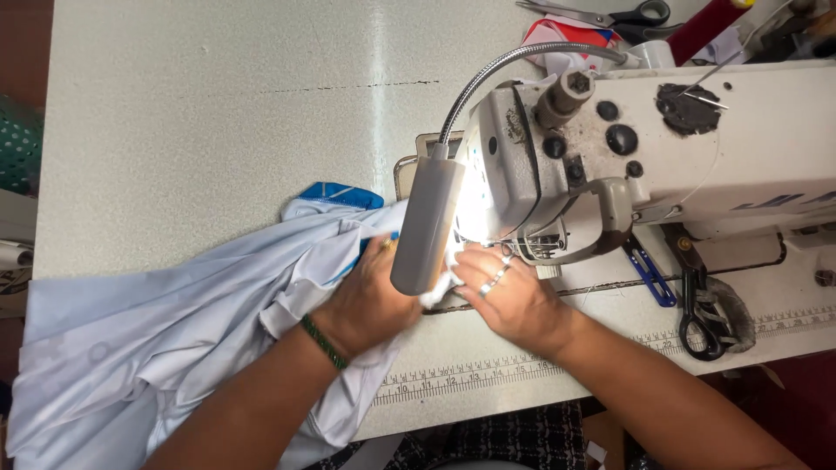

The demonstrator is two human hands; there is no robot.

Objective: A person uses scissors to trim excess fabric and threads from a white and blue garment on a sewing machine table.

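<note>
A pale blue garment (148,339) with a bright blue trim (340,193) spreads over the left part of the sewing table. My left hand (366,300), a green band at its wrist, presses on the cloth just left of the needle area. My right hand (509,296), wearing rings, lies flat on the cloth under the head of the white sewing machine (697,148). A grey gooseneck lamp (425,224) hangs over both hands and hides the needle and part of the fingers.
Black scissors (701,309) and a blue tool (649,274) lie on the machine bed to the right. Another pair of scissors (610,15) and a dark red spool (701,26) sit behind the machine. A ruler strip (488,374) runs along the table's front edge.
</note>
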